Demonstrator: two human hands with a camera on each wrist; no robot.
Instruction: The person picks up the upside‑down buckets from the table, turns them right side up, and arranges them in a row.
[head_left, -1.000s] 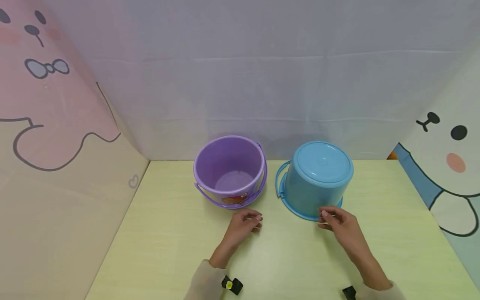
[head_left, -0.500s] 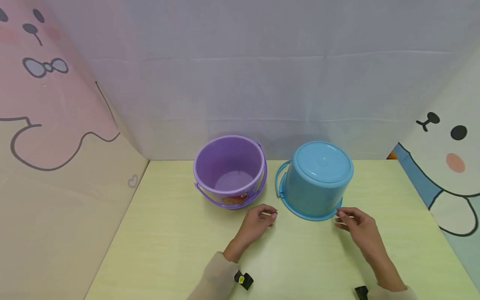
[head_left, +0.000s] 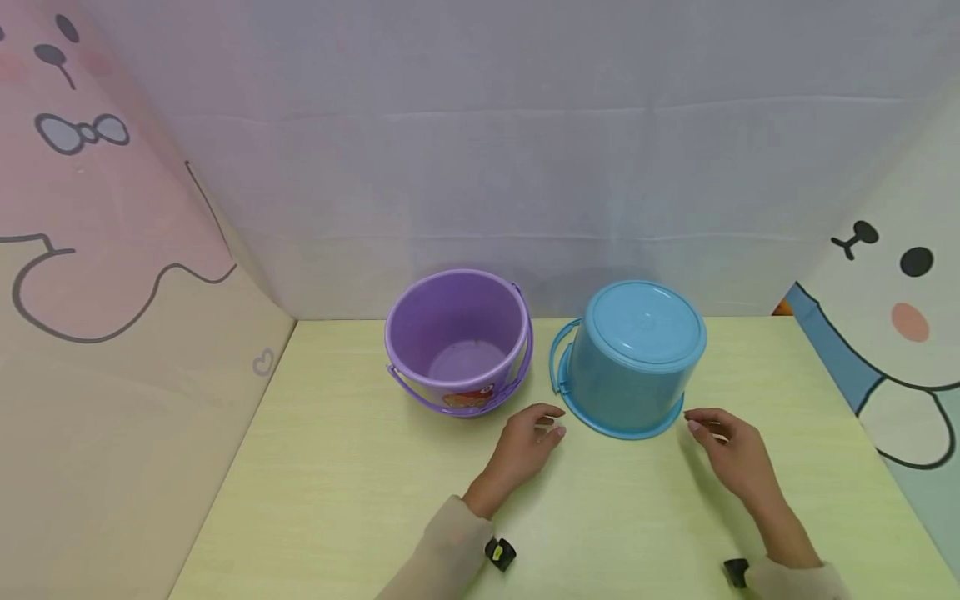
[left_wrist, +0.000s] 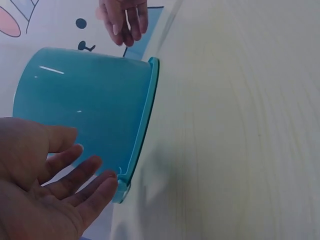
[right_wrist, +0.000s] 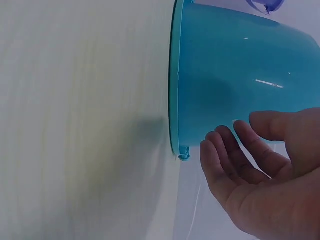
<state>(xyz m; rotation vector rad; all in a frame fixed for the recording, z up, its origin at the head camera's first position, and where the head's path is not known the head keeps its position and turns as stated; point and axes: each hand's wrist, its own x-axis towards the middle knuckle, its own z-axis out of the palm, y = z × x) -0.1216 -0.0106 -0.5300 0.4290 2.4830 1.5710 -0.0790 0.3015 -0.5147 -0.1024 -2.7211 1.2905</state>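
Purple bucket upright near the back edge of the table; left hand, relaxed, empty; upturned blue bucket near that edge; right hand, likewise. Seemingly readying a two-handed grasp, needing both to close inward.

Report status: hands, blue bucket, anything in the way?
Left hand, right hand open, empty. Blue bucket upside down on table. Purple bucket to its left, apart; no blockage seen.

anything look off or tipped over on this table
The blue bucket stands out: it sits upside down, rim on the table and base up, while the purple bucket beside it stands upright. I see no spill or damage.
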